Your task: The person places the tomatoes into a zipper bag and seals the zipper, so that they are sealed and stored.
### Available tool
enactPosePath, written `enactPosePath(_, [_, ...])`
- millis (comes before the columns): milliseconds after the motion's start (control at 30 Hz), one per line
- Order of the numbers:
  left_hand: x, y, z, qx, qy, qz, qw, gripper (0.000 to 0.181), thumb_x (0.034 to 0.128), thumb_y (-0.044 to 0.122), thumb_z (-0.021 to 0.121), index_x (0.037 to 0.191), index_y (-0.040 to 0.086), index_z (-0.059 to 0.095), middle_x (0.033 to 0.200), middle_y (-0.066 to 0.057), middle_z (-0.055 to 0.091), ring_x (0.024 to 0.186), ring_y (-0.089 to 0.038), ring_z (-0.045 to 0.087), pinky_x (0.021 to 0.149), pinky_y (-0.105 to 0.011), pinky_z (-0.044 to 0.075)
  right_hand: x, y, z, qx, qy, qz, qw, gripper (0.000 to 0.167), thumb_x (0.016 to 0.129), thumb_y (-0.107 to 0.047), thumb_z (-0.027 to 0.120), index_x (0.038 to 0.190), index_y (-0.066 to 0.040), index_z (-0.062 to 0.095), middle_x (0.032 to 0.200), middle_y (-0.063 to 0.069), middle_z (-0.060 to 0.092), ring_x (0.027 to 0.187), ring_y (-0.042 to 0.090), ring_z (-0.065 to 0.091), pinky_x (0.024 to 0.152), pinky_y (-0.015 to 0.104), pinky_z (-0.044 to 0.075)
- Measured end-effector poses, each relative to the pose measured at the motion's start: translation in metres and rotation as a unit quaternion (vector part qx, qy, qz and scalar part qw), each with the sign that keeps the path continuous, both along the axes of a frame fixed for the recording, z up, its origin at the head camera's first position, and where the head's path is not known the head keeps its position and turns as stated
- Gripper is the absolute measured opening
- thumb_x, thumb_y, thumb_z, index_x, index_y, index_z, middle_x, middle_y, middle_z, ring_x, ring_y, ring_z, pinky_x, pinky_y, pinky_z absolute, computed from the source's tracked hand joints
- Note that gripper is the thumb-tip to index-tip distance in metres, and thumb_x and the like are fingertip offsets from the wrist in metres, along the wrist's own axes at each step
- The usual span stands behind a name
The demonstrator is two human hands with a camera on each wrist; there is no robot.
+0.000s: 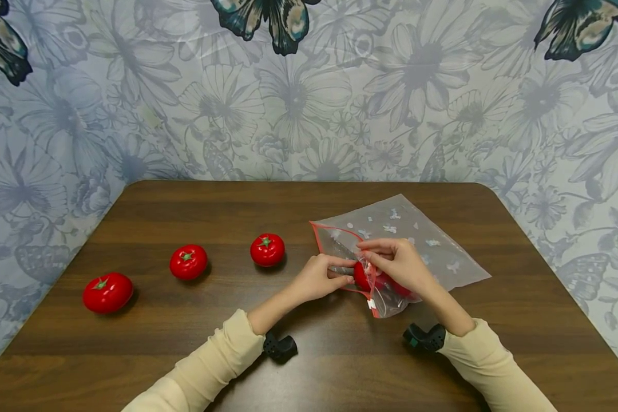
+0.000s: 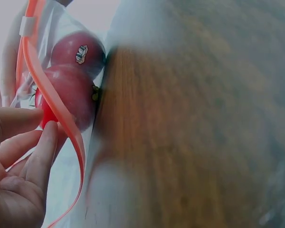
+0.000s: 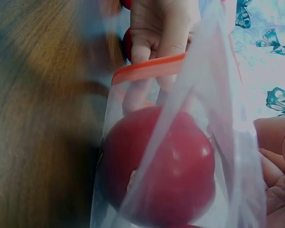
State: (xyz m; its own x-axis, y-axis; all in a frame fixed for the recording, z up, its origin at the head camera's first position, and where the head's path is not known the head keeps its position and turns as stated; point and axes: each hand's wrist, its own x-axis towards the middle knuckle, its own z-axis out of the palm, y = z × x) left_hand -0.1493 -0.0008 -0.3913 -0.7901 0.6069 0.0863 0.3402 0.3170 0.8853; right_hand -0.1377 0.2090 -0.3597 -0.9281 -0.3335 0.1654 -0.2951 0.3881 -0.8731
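Observation:
A clear plastic zip bag (image 1: pixel 438 252) with an orange-red edge and small pale prints lies on the table. Two red tomatoes are at its mouth and inside, the nearer tomato (image 2: pixel 73 92) by the opening and another tomato (image 2: pixel 73 50) deeper in. My left hand (image 1: pixel 316 278) reaches into the mouth from the left, its fairly straight fingertips touching the nearer tomato. The upper layer of the bag's mouth is pinched by my right hand (image 1: pixel 404 264) above the tomatoes. Plastic covers most of both tomatoes.
Left of the bag stand three more red tomatoes: one tomato (image 1: pixel 267 250) closest to it, a middle tomato (image 1: pixel 188 262) and a far-left tomato (image 1: pixel 107 292). They sit apart on the brown wooden table (image 1: pixel 211 206). A flowered wall (image 1: pixel 309 114) rises behind its back edge.

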Motion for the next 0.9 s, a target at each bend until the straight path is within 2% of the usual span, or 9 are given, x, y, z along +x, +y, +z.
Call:
enactPosePath(200, [0.001,0.002,-0.004,0.041,-0.056,-0.023,0.9973,0.035,0.0891,0.002,0.062,0.124,-0.002,0.059,0.113,-0.013,0.063,0.085,-0.012,0.066,0.063,-0.02,0.051,-0.001,0.0,0.001,-0.001,-0.003,0.002,1.0,0.026,0.09,-0.006,0.062,0.113,0.006,0.064,0.103,0.015,0.067,0.087,0.019,0.066,0.07,0.023,0.052])
enactPosePath(300, [0.001,0.003,-0.004,0.063,-0.092,-0.044,0.9928,0.037,0.0909,0.001,0.059,0.127,-0.005,0.054,0.114,-0.016,0.062,0.089,-0.015,0.066,0.061,-0.019,0.047,-0.001,0.001,0.001,0.0,-0.003,0.002,1.0,0.026,0.091,-0.006,0.062,0.113,0.006,0.064,0.102,0.015,0.067,0.087,0.019,0.066,0.07,0.024,0.052])
enactPosePath(400, [0.002,0.005,-0.004,0.085,-0.117,-0.074,0.9867,0.038,0.0928,0.0,0.055,0.13,-0.008,0.05,0.116,-0.019,0.061,0.097,-0.019,0.063,0.066,-0.019,0.046,-0.001,0.001,0.0,0.0,-0.001,0.004,1.0,0.026,0.091,-0.007,0.061,0.113,0.006,0.064,0.102,0.014,0.067,0.086,0.018,0.066,0.069,0.024,0.053])
enactPosePath(533, [0.001,0.009,-0.004,0.104,-0.117,-0.113,0.9812,0.037,0.0937,-0.003,0.052,0.13,-0.01,0.048,0.122,-0.02,0.056,0.107,-0.02,0.058,0.08,-0.022,0.047,-0.002,0.001,-0.001,0.001,0.006,0.008,0.9999,0.026,0.091,-0.008,0.062,0.113,0.006,0.064,0.101,0.012,0.068,0.082,0.016,0.066,0.066,0.025,0.053])
enactPosePath(633, [0.001,0.012,-0.004,0.104,-0.11,-0.134,0.9795,0.037,0.094,-0.005,0.05,0.131,-0.009,0.048,0.128,-0.019,0.052,0.112,-0.017,0.055,0.088,-0.025,0.045,-0.002,0.001,-0.001,-0.001,0.009,0.009,0.9999,0.025,0.091,-0.007,0.062,0.112,0.006,0.064,0.099,0.013,0.068,0.075,0.015,0.066,0.062,0.026,0.053])
enactPosePath(767, [0.002,0.016,-0.005,0.081,-0.106,-0.152,0.9793,0.037,0.0955,-0.004,0.047,0.132,-0.007,0.047,0.13,-0.016,0.051,0.11,-0.011,0.053,0.088,-0.021,0.043,-0.002,0.002,-0.002,-0.003,0.005,0.007,1.0,0.025,0.09,-0.006,0.062,0.112,0.007,0.064,0.098,0.013,0.068,0.07,0.015,0.065,0.058,0.025,0.051])
enactPosePath(900, [0.004,0.019,-0.005,0.069,-0.111,-0.161,0.9782,0.034,0.0972,-0.001,0.045,0.131,-0.007,0.048,0.126,-0.015,0.054,0.102,-0.006,0.054,0.086,-0.02,0.043,-0.002,0.001,-0.002,-0.002,0.0,0.004,1.0,0.025,0.09,-0.006,0.062,0.112,0.006,0.064,0.099,0.013,0.068,0.073,0.014,0.065,0.058,0.023,0.05])
